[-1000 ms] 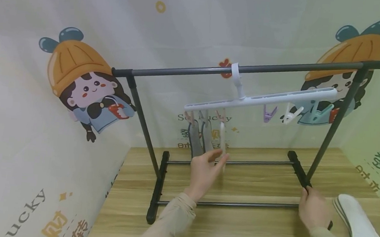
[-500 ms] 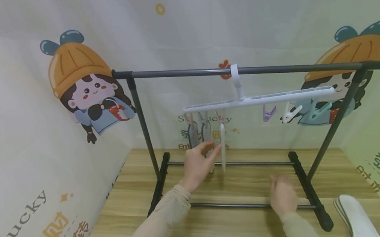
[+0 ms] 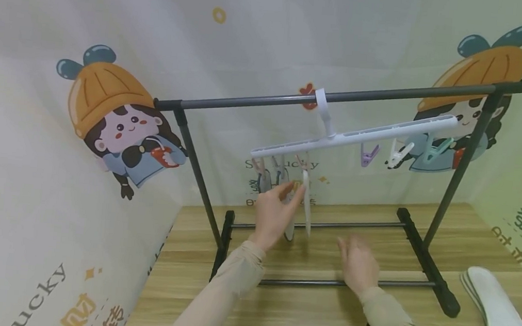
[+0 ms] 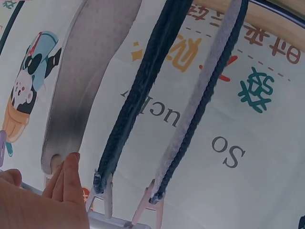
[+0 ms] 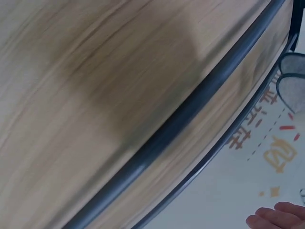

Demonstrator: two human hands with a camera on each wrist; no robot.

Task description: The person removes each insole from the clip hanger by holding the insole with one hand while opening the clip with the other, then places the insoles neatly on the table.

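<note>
My left hand (image 3: 272, 218) is raised beside a white insole (image 3: 306, 208) that hangs from a pink clip (image 3: 304, 164). In the left wrist view, its fingers lie against the upper end of a pale insole (image 4: 90, 90), near the clip, with the thumb off to the side. Two more insoles with dark blue edges (image 4: 136, 100) hang from the neighbouring clips on the white hanger (image 3: 351, 138). My right hand (image 3: 359, 265), slightly blurred, is above the rack's front bottom bar with nothing in its fingers.
A dark metal rack (image 3: 257, 99) stands on the wooden tabletop (image 3: 303, 317) and bears the hanger. Purple, white and green clips (image 3: 436, 151) hang at the hanger's right side. Stacked white insoles (image 3: 503, 321) lie on the table at the right.
My right hand has left the rack's right foot and moved left toward the middle. My left hand has shifted slightly up along the hanging insole.
</note>
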